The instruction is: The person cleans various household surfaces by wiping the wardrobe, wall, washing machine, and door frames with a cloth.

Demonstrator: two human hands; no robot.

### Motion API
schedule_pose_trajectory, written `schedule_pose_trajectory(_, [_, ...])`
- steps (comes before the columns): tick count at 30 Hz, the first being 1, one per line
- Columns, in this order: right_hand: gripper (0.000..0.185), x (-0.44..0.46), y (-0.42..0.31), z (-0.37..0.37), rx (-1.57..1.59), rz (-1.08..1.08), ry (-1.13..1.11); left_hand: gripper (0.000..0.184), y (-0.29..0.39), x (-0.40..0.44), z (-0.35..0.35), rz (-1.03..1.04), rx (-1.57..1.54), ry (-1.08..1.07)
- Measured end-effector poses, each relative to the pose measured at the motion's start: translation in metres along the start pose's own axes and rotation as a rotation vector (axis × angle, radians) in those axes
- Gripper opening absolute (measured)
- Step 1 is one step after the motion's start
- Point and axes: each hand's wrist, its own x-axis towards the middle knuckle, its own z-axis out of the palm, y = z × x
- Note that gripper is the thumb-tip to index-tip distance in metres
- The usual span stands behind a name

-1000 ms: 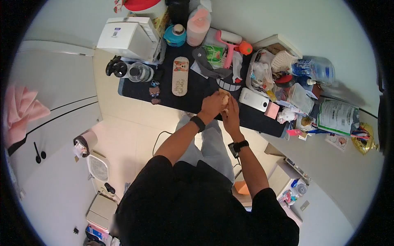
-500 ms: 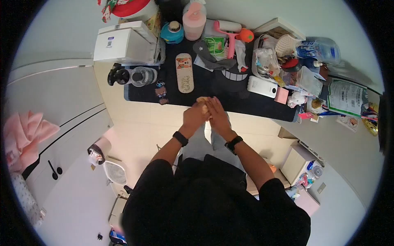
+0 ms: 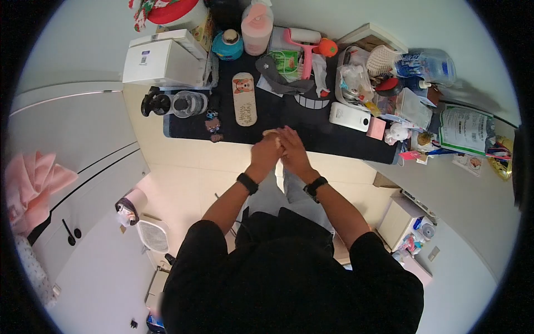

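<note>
My left hand [image 3: 266, 152] and my right hand [image 3: 293, 150] are together just off the front edge of the black desk mat [image 3: 289, 125]. Both are closed around a small tan object [image 3: 270, 132], mostly hidden by the fingers; what it is I cannot make out. The right fingers lie over the left ones. Beyond the hands, a long beige case [image 3: 245, 100] with a dog picture lies on the mat. A white phone-like device [image 3: 349, 117] and a pink block [image 3: 376, 128] are to the right.
White boxes [image 3: 164, 61], a clear jar [image 3: 189, 104], a blue bottle [image 3: 227, 45] and a pink bottle [image 3: 257, 29] stand at the left and back. A grey strap [image 3: 278, 81], a pink roller [image 3: 306, 55] and a cluttered basket [image 3: 340, 83] lie farther right.
Since the first frame, both hands have moved left and toward me, off the mat's edge, still together around the tan object. The camera view has also shifted.
</note>
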Motion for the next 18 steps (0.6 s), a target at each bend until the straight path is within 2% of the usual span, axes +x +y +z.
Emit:
schedule_pose_trajectory(1, [0.057, -0.008, 0.012, -0.006, -0.034, 0.000, 0.028, 0.021, 0.011, 0.009, 0.010, 0.072, 0.070, 0.004])
schedule_pose_trajectory(4, [0.051, -0.028, 0.034, -0.032, -0.093, 0.080, 0.080, 0.030, 0.036, 0.036, 0.056, 0.052, 0.131, -0.171])
schedule_pose_trajectory(7, [0.053, -0.052, 0.055, -0.062, -0.172, 0.187, 0.086, 0.031, 0.077, 0.047, 0.082, 0.083, 0.026, -0.167])
schedule_pose_trajectory(10, [0.057, -0.074, 0.065, -0.062, -0.225, 0.279, 0.112, 0.032, 0.100, 0.047, 0.086, 0.098, 0.001, -0.127])
schedule_pose_trajectory(14, [0.059, -0.073, 0.056, -0.048, -0.233, 0.256, 0.153, 0.034, 0.084, 0.041, 0.079, 0.044, 0.007, -0.195])
schedule_pose_trajectory(17, [0.061, -0.049, 0.030, -0.032, -0.189, 0.220, 0.076, 0.028, 0.058, 0.025, 0.046, 0.067, -0.023, -0.060])
schedule_pose_trajectory(18, [0.061, -0.039, 0.023, -0.027, -0.166, 0.212, 0.038, 0.029, 0.045, 0.022, 0.037, 0.041, 0.002, -0.083])
